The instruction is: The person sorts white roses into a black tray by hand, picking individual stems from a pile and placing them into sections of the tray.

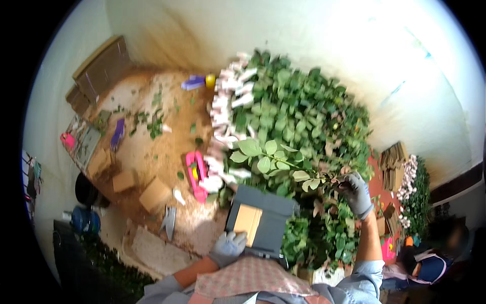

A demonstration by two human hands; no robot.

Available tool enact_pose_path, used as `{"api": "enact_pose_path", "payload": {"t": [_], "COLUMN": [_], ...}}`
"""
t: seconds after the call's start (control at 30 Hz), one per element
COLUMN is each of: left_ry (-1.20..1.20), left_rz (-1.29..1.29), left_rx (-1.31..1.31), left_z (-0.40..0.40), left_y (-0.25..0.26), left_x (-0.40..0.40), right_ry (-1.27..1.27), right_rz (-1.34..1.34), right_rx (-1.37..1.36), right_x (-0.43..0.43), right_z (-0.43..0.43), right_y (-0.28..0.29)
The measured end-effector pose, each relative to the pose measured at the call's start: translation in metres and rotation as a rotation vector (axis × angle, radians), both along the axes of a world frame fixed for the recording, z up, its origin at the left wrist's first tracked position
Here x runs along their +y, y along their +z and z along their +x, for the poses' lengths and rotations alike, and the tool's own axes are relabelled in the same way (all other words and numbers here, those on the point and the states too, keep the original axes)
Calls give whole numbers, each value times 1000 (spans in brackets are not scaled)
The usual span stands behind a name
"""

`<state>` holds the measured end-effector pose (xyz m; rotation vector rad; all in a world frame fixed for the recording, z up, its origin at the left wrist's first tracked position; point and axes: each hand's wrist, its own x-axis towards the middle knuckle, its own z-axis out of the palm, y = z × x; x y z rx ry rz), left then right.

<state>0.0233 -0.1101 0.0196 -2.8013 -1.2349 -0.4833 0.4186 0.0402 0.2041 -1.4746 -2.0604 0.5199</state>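
My right hand (355,193), in a grey glove, pinches the end of a leafy green stem (281,161) that points left above a large heap of cut leafy stems (288,110). Pale pink and white sleeves (231,98) cover the stem ends along the heap's left side. Just below the heap, a black board or folder (267,224) lies tilted before me, with a tan cardboard piece (246,220) on it. My left hand (228,245), also gloved, touches the lower left of the board and cardboard; whether it grips either is unclear.
A pink tape dispenser (197,176) and a grey stapler-like tool (169,223) lie on the littered table (171,148). Purple gloves (117,133) and cardboard pieces (155,193) are farther left. At right, another person (425,266) is near more sleeved stems (415,201).
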Motion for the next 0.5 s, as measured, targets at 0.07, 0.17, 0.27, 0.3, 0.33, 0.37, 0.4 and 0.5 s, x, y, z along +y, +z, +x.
{"api": "enact_pose_path", "payload": {"t": [0.07, 0.17, 0.27, 0.3, 0.33, 0.37, 0.4, 0.5], "left_ry": [-3, -4, 71, 100, 91, 81, 72, 47], "left_rz": [-32, -96, -182, -203, -211, -218, -223, -307], "left_rx": [-13, 21, 37, 37, 16, -4, -23, 60], "left_z": [4, 12, 4, 2, 4, 5, 6, 6], "left_y": [-5, -2, 1, -3, -3, -1, 2, 9], "left_x": [1, 5, -7, -12, -10, -8, -5, -3], "right_ry": [21, 28, -73, -123, -176, -229, -156, -230], "right_rz": [-225, -418, -682, -791, -793, -796, -696, -448], "right_rx": [77, 75, 284, 313, 260, 208, -135, -852], "right_x": [-26, -82, -124, -134, -148, -160, -163, -184], "right_z": [17, 51, 58, 52, 52, 52, 50, 27], "right_y": [-8, -18, -48, -58, -70, -83, -89, -98]}}
